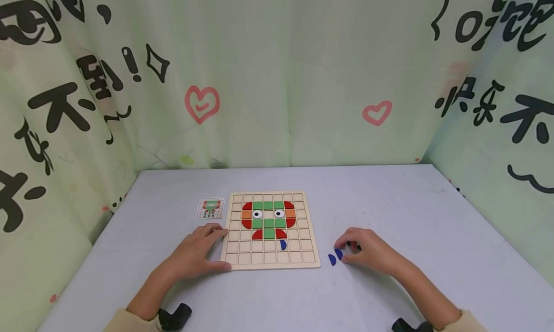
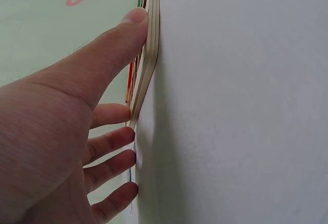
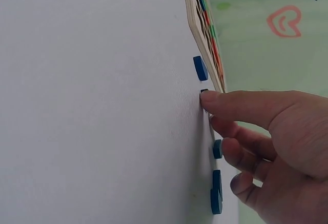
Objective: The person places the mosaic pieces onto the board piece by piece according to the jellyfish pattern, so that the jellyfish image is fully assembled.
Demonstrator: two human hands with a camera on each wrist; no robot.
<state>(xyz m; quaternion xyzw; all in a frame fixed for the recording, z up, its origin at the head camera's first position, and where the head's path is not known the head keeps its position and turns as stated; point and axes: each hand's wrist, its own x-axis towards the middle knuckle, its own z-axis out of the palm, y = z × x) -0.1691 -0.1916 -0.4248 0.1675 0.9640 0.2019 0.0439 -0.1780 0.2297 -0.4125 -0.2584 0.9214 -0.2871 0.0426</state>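
On the table lies a square wooden grid board (image 1: 270, 261), with green, orange and red pieces and two eye discs set into a face-like pattern. One blue half-round piece (image 1: 283, 245) sits low in its grid. My left hand (image 1: 196, 252) rests at the board's left side, thumb at the near corner and fingers loosely extended along the edge. Right of the board, my right hand (image 1: 368, 250) pinches a blue half-round piece (image 1: 339, 254) between thumb and forefinger, close over the table. Another blue half-round piece (image 1: 332, 259) lies just left of it, also seen as a blue piece (image 3: 200, 68) in the right wrist view.
A small pattern card (image 1: 210, 208) showing a coloured figure lies beyond my left hand. More blue pieces (image 3: 217, 193) lie under and beyond my right fingers, partly hidden in the head view. A pale green curtain (image 1: 285, 82) hangs behind the white table (image 1: 368, 192).
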